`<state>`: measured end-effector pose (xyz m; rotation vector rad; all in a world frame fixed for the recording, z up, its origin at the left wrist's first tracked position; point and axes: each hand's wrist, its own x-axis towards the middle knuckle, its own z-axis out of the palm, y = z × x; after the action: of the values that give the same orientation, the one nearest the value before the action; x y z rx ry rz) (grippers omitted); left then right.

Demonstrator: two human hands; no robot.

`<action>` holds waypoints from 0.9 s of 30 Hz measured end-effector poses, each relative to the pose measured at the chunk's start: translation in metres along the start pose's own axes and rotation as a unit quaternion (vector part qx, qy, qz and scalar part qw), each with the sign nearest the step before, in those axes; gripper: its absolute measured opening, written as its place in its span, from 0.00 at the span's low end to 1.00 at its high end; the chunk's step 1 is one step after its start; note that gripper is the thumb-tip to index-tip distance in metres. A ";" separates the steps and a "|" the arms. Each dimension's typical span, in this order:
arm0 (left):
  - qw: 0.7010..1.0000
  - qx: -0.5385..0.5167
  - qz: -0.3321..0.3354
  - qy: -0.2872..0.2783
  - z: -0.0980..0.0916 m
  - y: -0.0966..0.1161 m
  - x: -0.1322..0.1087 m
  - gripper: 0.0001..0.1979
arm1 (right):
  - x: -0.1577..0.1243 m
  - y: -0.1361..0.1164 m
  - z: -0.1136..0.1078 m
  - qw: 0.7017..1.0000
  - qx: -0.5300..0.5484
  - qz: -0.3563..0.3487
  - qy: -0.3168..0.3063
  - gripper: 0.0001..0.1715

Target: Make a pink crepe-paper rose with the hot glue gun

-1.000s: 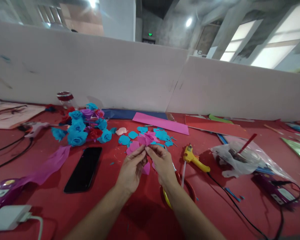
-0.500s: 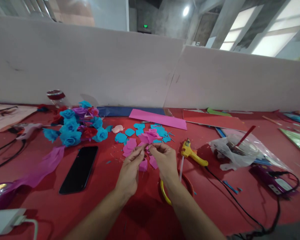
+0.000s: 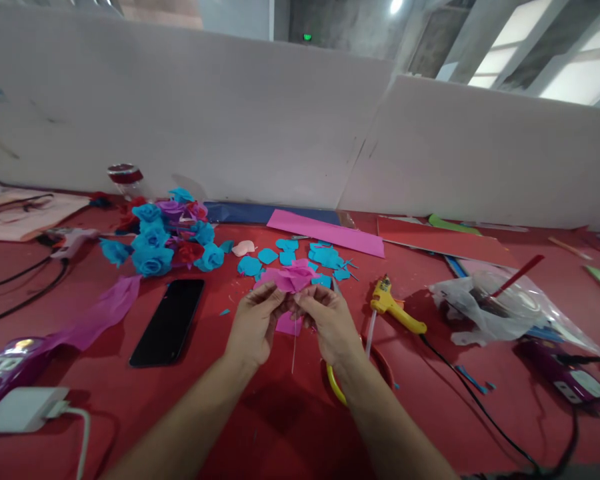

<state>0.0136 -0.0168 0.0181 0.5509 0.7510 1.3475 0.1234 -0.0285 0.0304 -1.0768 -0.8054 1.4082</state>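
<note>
My left hand and my right hand meet over the red table. Both pinch a pink paper flower at its base. A thin wire stem hangs down from the flower between my hands. Loose pink petals lie just under them, and cut blue petals are scattered right behind the flower. A yellow glue gun rests to the right of my right hand.
A black phone lies left of my hands. Behind it is a heap of blue, red and purple paper roses. Coloured paper sheets line the white partition. A plastic bag with a cup, cables and power strips sit right.
The flower has come up off the petal pile and sits higher between my fingertips, with its wire stem now showing below. My hands have closed in together around its base.
</note>
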 end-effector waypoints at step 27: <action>0.939 0.248 0.229 0.056 -0.005 0.003 -0.005 0.06 | 0.001 0.000 -0.001 0.999 -0.039 0.004 0.006 0.07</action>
<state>0.0074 -0.0213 0.0175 1.1098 1.1159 1.6309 0.1238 -0.0281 0.0298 -1.1489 -0.8538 1.3843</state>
